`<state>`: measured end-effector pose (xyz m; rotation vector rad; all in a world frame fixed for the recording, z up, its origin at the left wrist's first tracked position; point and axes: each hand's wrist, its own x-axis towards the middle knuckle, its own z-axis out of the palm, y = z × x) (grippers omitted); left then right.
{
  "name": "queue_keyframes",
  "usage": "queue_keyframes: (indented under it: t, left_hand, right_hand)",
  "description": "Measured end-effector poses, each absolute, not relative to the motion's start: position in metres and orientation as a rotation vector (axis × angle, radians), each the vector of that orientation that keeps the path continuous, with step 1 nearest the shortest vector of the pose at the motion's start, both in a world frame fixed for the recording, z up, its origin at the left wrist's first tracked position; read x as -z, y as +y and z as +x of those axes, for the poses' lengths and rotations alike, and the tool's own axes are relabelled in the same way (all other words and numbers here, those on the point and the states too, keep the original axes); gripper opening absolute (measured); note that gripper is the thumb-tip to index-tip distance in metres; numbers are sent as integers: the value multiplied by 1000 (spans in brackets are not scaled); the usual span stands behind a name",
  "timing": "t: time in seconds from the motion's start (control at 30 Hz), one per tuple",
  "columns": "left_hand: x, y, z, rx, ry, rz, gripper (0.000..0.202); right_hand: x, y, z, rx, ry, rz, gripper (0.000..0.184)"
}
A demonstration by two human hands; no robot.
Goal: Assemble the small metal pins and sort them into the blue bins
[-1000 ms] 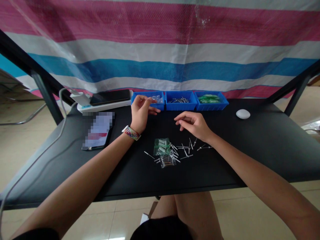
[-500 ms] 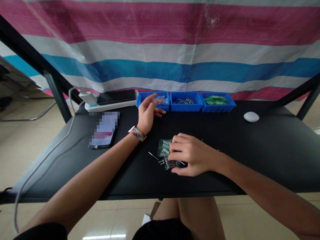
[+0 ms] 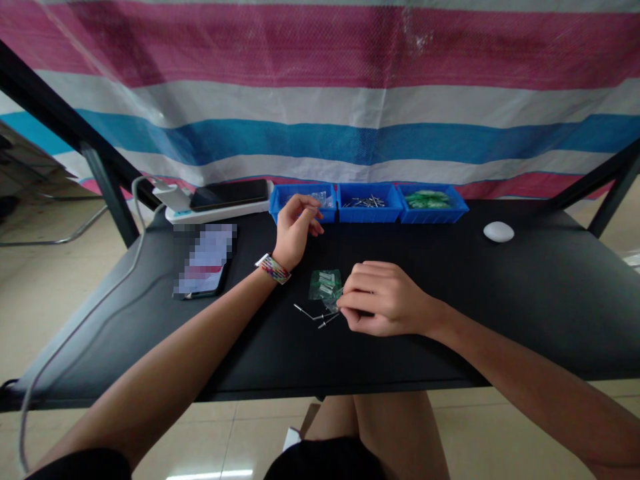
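Thumb and fingertips of my right hand pinch the edge of a small clear plastic bag above the black table. Just behind that lies a green-tinted bag with small pale metal pieces inside. Several loose blind rivets are scattered on the tabletop left of my right fingers. My left hand hovers in front of the left blue bin, fingers loosely curled and partly apart, with nothing visible in them. Clear bags show inside that bin.
Blue bins stand in a row: the middle bin holds rivets, the right bin green bags. A power strip carries a dark phone; another phone lies nearer. A white mouse sits at right.
My right hand has closed on the clear bag and lifted slightly, uncovering more of the rivets and green bag. My left fingers have curled in from a wider spread.
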<state>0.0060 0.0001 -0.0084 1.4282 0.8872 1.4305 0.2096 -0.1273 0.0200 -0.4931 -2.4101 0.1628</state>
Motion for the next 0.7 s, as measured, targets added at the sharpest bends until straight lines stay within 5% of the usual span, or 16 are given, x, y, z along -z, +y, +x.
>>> queue_keyframes:
  t: [0.27, 0.4, 0.7]
  left_hand:
    - [0, -9, 7, -1116, 737, 1534, 27]
    - [-4, -14, 8, -882, 692, 1657, 40]
    - [-6, -17, 13, -799, 677, 1750, 26]
  right_hand:
    - [-9, -87, 229, -996, -1674, -956, 17]
    - [3, -73, 234, -1117, -1380, -1068, 29]
    - [5, -69, 235, -1250, -1300, -1055, 38]
